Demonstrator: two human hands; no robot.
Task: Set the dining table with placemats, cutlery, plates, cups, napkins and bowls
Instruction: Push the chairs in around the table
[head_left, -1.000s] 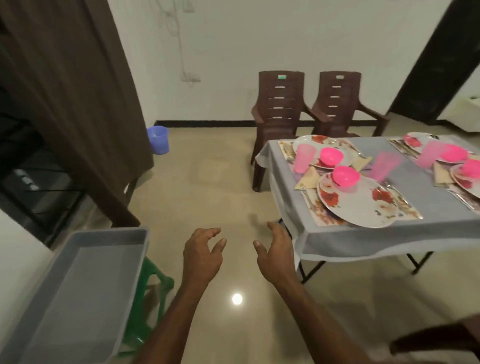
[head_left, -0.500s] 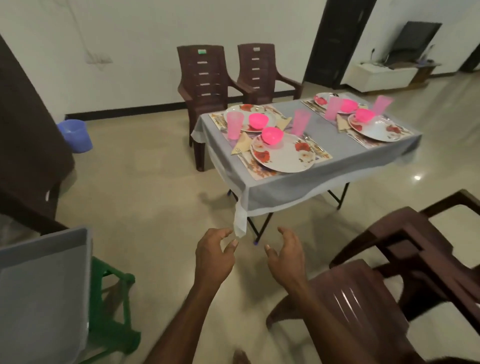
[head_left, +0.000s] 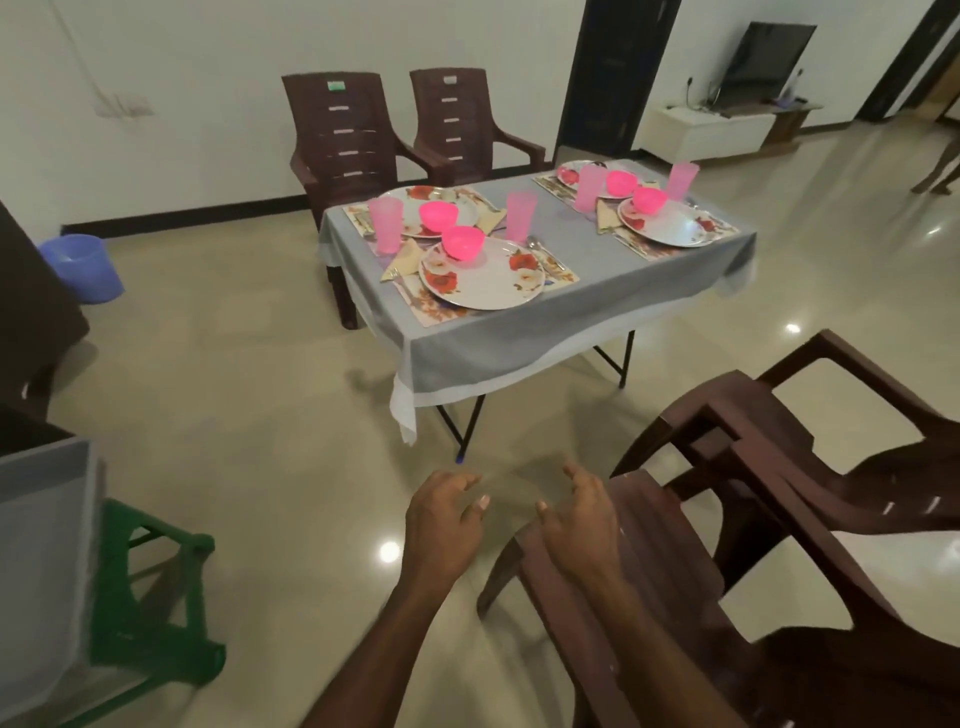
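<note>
We see the surface draped in grey cloth, carrying four floral placemats. Each holds a flowered plate, a pink bowl on its rim, an upright pink cup, a folded napkin and cutlery.

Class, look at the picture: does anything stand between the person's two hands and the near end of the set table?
Nothing visible does. Bare floor lies between the left hand, the right hand and the table. The brown chair stands beside the right hand, off that line. Both hands hold nothing.
</note>
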